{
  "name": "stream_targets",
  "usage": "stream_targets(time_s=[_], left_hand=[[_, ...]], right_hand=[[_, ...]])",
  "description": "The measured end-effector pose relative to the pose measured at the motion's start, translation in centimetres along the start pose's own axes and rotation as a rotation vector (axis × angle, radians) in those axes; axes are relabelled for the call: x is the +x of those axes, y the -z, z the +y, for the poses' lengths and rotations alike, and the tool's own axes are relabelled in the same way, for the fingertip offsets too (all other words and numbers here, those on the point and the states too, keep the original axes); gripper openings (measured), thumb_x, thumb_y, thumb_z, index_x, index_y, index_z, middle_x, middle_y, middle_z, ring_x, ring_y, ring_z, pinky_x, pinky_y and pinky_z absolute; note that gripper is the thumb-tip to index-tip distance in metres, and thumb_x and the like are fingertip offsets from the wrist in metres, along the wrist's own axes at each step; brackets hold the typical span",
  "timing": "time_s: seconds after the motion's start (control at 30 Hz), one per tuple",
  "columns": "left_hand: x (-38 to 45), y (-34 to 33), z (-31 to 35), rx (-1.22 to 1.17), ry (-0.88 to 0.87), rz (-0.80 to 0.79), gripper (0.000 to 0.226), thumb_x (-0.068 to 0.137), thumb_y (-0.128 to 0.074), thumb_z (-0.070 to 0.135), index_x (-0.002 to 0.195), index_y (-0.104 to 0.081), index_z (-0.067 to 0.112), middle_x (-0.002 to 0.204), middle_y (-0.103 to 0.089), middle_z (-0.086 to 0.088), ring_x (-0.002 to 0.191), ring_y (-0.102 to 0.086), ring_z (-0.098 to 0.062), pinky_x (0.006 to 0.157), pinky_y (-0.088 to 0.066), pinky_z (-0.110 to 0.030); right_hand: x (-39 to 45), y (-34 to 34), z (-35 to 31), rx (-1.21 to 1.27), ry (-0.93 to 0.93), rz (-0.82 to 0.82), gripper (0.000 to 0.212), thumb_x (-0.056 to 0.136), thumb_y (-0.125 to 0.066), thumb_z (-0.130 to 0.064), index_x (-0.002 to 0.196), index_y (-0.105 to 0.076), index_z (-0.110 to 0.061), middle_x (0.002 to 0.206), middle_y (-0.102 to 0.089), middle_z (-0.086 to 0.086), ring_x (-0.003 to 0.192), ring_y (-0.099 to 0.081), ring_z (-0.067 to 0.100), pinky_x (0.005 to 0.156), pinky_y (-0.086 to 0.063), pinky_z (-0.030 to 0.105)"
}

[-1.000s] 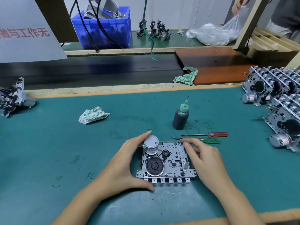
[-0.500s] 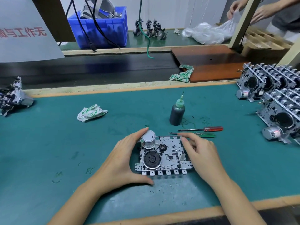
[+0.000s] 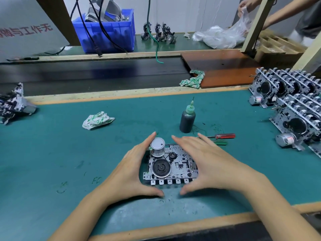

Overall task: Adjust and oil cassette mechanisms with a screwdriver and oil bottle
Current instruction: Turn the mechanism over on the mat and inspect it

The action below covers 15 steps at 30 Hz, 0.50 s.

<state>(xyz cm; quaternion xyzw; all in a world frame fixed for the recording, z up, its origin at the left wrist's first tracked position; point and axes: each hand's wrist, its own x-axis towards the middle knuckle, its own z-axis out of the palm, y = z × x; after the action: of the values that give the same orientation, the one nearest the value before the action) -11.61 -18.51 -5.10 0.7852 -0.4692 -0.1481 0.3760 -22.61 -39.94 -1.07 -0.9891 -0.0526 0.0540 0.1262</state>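
Observation:
A metal cassette mechanism (image 3: 175,166) lies flat on the green mat, with a silver motor (image 3: 157,146) at its back left and a black flywheel at its front left. My left hand (image 3: 132,171) cups its left end, straight fingers beside the motor and thumb along the front. My right hand (image 3: 208,164) lies over its right end with fingers straight and thumb near the front edge. A dark oil bottle (image 3: 187,119) with a green nozzle stands just behind. A red-handled screwdriver (image 3: 224,136) and a green-handled one (image 3: 220,143) lie to the right of my fingers.
Rows of stacked mechanisms (image 3: 291,108) fill the right side. A crumpled rag (image 3: 97,120) lies at left, and another mechanism (image 3: 13,103) at the far left edge. Behind run a black conveyor (image 3: 97,75), a blue bin (image 3: 107,28), and another person's hands with a plastic bag (image 3: 224,35).
My right hand has moved left from the mechanism's right edge to lie over its right part, thumb now at the front. My left hand has stayed in place.

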Motion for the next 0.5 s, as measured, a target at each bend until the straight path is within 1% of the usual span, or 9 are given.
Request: stream_targets(time_s=[0.07,0.1,0.17,0.23,0.3,0.37,0.4,0.47,0.5], left_hand=[[0.0,-0.1,-0.2,0.011,-0.009,0.026,0.116,0.054,-0.081,0.059,0.140,-0.002,0.062,0.135,-0.024,0.047,0.129,-0.034,0.010,0.105,-0.029,-0.012],[0.0,-0.1,-0.2,0.010,-0.014,0.040,0.114,0.056,-0.080,0.056,0.140,-0.004,0.061,0.135,-0.026,0.045,0.128,-0.036,0.009,0.104,-0.031,-0.013],[0.0,-0.3,-0.1,0.003,-0.021,0.060,0.114,0.056,-0.081,0.053,0.141,-0.005,0.060,0.138,-0.027,0.041,0.130,-0.035,0.007,0.104,-0.032,-0.014],[0.0,-0.3,0.0,-0.040,-0.013,0.081,0.119,0.054,-0.082,0.053,0.143,-0.004,0.056,0.145,-0.023,0.037,0.134,-0.031,0.007,0.106,-0.030,-0.013],[0.1,-0.2,0.0,-0.210,0.053,0.105,0.124,0.051,-0.083,0.049,0.145,-0.002,0.047,0.149,-0.021,0.031,0.134,-0.031,0.009,0.106,-0.029,-0.012],[0.7,0.0,0.4,-0.504,0.155,0.111,0.109,0.054,-0.080,0.037,0.144,-0.018,0.034,0.144,-0.036,0.022,0.125,-0.042,0.010,0.108,-0.031,-0.015],[1.1,0.3,0.6,-0.696,0.196,0.100,0.092,0.058,-0.078,0.032,0.139,-0.034,0.025,0.137,-0.050,0.015,0.118,-0.051,0.006,0.110,-0.032,-0.023],[2.0,0.6,1.2,-1.027,0.239,-0.063,0.074,0.066,-0.073,0.056,0.123,-0.058,0.011,0.117,-0.067,-0.002,0.108,-0.062,-0.008,0.106,-0.039,-0.031],[2.4,0.7,1.9,-1.090,0.237,-0.177,0.080,0.064,-0.068,0.069,0.117,-0.063,0.009,0.105,-0.071,-0.002,0.099,-0.065,-0.011,0.098,-0.044,-0.027]], right_hand=[[0.8,0.3,-0.4,-0.119,-0.015,-0.022,0.125,0.057,-0.064,-0.078,0.152,-0.008,-0.020,0.149,-0.027,-0.010,0.138,-0.020,0.007,0.117,-0.002,0.029],[1.1,0.4,-0.5,-0.172,-0.009,-0.009,0.120,0.057,-0.065,-0.077,0.149,-0.017,-0.017,0.144,-0.036,-0.006,0.134,-0.031,0.012,0.115,-0.014,0.030],[1.7,0.6,-0.8,-0.265,0.005,0.033,0.102,0.057,-0.066,-0.073,0.137,-0.037,-0.017,0.128,-0.051,-0.004,0.116,-0.050,0.019,0.097,-0.040,0.034],[1.9,1.1,-1.0,-0.299,0.022,0.065,0.088,0.057,-0.065,-0.071,0.126,-0.044,-0.020,0.115,-0.058,-0.007,0.101,-0.058,0.021,0.079,-0.046,0.034],[1.7,1.7,-0.7,-0.195,-0.006,0.082,0.083,0.055,-0.067,-0.070,0.123,-0.048,-0.027,0.111,-0.062,-0.012,0.099,-0.059,0.017,0.077,-0.045,0.032],[1.3,2.3,-0.3,0.135,-0.075,0.070,0.079,0.053,-0.075,-0.064,0.123,-0.054,-0.033,0.112,-0.065,-0.018,0.103,-0.060,0.008,0.087,-0.046,0.030],[1.1,2.4,-0.2,0.430,-0.089,0.048,0.072,0.053,-0.080,-0.056,0.118,-0.059,-0.034,0.110,-0.067,-0.020,0.102,-0.061,0.002,0.088,-0.048,0.026],[0.7,2.2,-0.8,1.075,-0.003,-0.050,0.057,0.051,-0.084,-0.048,0.104,-0.067,-0.031,0.099,-0.071,-0.018,0.094,-0.064,-0.001,0.082,-0.051,0.019],[0.5,1.8,-1.3,1.284,0.052,-0.110,0.061,0.050,-0.083,-0.055,0.102,-0.069,-0.026,0.097,-0.072,-0.012,0.092,-0.065,0.003,0.082,-0.051,0.020]])
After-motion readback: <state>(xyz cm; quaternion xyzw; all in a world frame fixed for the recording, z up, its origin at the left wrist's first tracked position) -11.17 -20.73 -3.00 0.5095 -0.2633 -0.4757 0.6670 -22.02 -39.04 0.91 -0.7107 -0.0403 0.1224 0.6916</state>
